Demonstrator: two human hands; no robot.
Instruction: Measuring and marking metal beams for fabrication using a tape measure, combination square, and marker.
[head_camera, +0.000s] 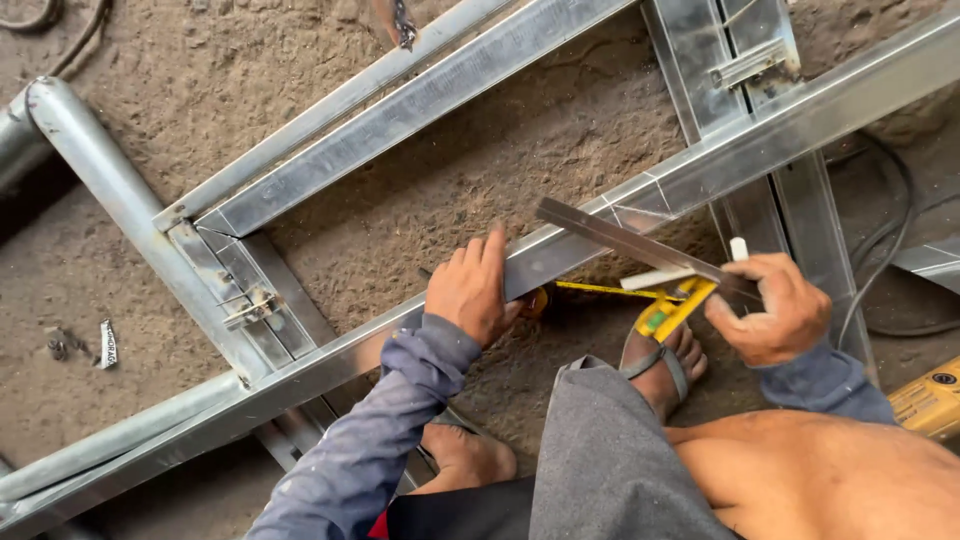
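While the left hand (468, 290) presses flat on the long metal bar (640, 195), the right hand (770, 305) pinches a flat steel ruler (630, 240) lying across that bar, with a yellow tape measure (665, 310) just below it.

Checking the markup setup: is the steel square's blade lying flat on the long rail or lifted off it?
Flat, apparently: the square's blade lies across the rail, the right hand gripping its end; full contact cannot be told.

A rough, dusty brown dirt floor (430, 190) fills the scene under even daylight. Dark cables (890, 250) trail across it at right, small metal scraps (60, 345) at left.
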